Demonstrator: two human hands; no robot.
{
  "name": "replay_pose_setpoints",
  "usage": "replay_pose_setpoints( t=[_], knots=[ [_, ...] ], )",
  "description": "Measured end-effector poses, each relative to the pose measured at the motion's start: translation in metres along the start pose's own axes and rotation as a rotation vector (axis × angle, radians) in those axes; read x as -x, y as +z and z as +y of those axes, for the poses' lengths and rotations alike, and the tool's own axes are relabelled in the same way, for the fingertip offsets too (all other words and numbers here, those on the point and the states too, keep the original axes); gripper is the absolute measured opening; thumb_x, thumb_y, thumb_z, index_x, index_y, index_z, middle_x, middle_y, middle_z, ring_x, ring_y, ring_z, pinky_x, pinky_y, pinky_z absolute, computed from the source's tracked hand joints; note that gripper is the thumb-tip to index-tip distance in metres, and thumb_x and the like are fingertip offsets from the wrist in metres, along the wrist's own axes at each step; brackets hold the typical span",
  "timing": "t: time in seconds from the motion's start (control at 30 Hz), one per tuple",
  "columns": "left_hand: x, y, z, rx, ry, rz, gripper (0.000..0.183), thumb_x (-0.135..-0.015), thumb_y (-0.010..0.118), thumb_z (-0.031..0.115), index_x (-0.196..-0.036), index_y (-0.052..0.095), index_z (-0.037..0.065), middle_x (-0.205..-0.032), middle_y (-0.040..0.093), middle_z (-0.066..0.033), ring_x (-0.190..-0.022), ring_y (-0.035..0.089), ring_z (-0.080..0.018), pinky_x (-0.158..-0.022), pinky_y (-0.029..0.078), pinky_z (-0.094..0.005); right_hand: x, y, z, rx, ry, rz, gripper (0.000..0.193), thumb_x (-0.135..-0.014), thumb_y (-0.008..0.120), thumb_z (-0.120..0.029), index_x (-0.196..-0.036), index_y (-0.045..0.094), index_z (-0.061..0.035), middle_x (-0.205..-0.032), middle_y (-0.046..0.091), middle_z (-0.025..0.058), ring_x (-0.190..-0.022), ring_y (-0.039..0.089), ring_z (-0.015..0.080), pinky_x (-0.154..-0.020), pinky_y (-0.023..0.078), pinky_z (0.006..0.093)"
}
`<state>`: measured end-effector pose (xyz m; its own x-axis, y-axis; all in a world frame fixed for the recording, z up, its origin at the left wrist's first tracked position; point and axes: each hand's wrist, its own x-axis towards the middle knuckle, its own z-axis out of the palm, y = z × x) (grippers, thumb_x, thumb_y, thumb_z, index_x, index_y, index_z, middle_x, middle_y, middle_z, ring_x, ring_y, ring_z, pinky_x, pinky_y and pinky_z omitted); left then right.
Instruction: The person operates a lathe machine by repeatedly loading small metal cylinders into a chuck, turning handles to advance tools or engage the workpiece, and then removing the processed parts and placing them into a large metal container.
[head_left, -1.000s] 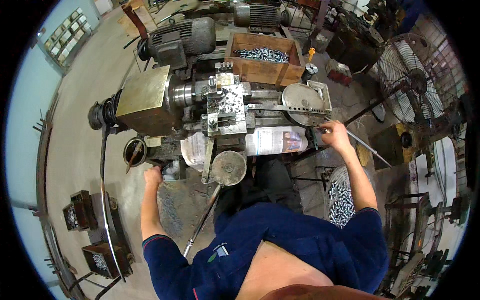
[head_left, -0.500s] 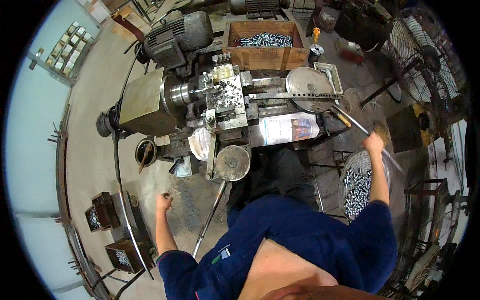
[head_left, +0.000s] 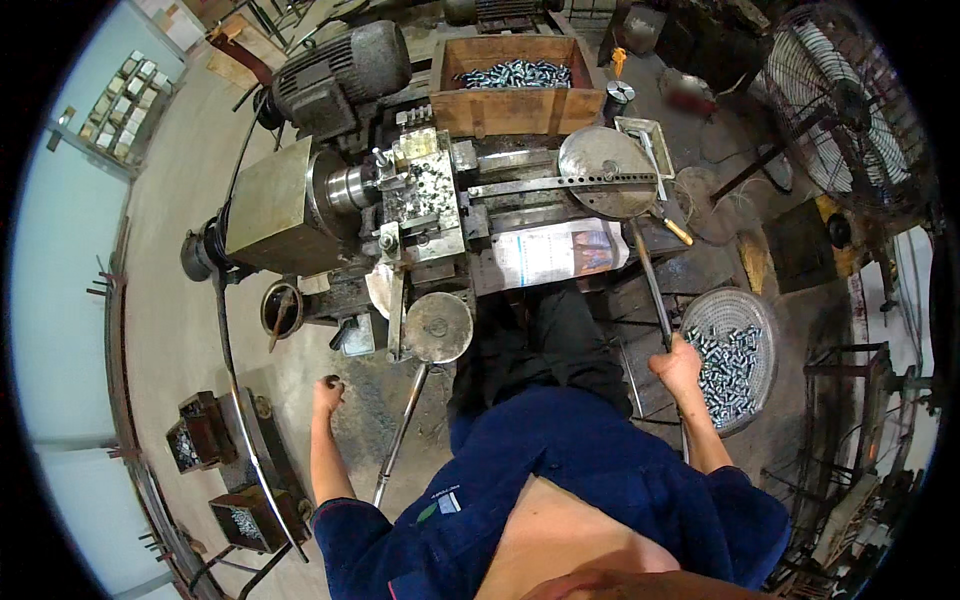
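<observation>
My right hand (head_left: pixel 677 363) has its fingers wrapped round the long grey metal lever (head_left: pixel 652 280) beside the round grey mesh basket (head_left: pixel 738 308), which a wide swing could knock, while from here I cannot tell whether my left hand (head_left: pixel 328 392) holds anything.

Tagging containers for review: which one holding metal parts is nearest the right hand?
The round, pale basket beside the right hand; the wooden crate and two dark boxes are rectangular and farther away.

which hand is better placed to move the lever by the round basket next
Likely the right hand: it grips that lever, while the left hand is away on the other side.
</observation>
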<state>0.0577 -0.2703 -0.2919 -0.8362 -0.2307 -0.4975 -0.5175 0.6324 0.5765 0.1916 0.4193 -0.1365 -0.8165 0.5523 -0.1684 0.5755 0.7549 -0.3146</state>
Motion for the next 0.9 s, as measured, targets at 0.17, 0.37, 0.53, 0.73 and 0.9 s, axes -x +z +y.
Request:
replay_pose_setpoints(
  t=[0.17,0.37,0.53,0.73,0.9],
  knots=[
    [-0.014,-0.006,0.036,-0.088,0.06,-0.011,0.034,-0.076,0.059,0.01,-0.105,0.059,-0.008,-0.078,0.064,-0.0204,-0.052,0.063,-0.022,-0.052,0.051,-0.0326,-0.017,-0.004,0.004,0.023,0.024,-0.124,0.029,-0.061,0.059,-0.029,-0.077,0.062,-0.0042,-0.079,0.062,0.0229,-0.077,0.06,0.0403,-0.069,0.048,0.0463],
    [-0.043,-0.02,0.043,-0.263,0.13,0.204,0.045,-0.074,0.063,0.021,-0.113,0.057,-0.001,-0.1,0.063,-0.0216,-0.093,0.061,-0.0342,-0.079,0.048,-0.0385,-0.076,-0.015,0.059,0.355,-0.005,-0.102,0.036,-0.063,0.059,-0.036,-0.076,0.065,-0.0031,-0.08,0.064,0.0199,-0.078,0.063,0.0365,-0.071,0.049,0.0439],
    [-0.048,-0.018,0.09,-0.563,0.238,0.183,0.051,-0.077,0.062,0.031,-0.12,0.052,0.005,-0.105,0.061,-0.0192,-0.096,0.059,-0.034,-0.08,0.048,-0.0413,-0.168,-0.049,0.101,0.473,0.194,0.075,0.04,-0.069,0.057,-0.034,-0.091,0.064,-0.0026,-0.097,0.064,0.0199,-0.093,0.062,0.0335,-0.08,0.049,0.0423],
    [-0.064,0.012,0.086,-0.839,0.269,0.236,0.041,-0.081,0.057,0.046,-0.092,0.058,0.006,-0.091,0.063,-0.0198,-0.081,0.062,-0.0362,-0.07,0.049,-0.0455,-0.244,-0.07,0.072,0.542,0.319,0.119,0.031,-0.076,0.054,-0.026,-0.104,0.061,-0.0131,-0.111,0.061,0.0115,-0.105,0.057,0.0295,-0.09,0.037,0.0486],
    [-0.088,0.099,0.058,-0.53,-0.089,0.666,0.045,-0.082,0.053,0.049,-0.087,0.059,0.005,-0.087,0.064,-0.0189,-0.084,0.062,-0.0376,-0.069,0.05,-0.045,-0.256,-0.067,0.065,0.533,0.297,0.112,0.03,-0.079,0.051,-0.026,-0.105,0.06,-0.0123,-0.11,0.062,0.0106,-0.106,0.055,0.0299,-0.093,0.03,0.056]
  ],
)
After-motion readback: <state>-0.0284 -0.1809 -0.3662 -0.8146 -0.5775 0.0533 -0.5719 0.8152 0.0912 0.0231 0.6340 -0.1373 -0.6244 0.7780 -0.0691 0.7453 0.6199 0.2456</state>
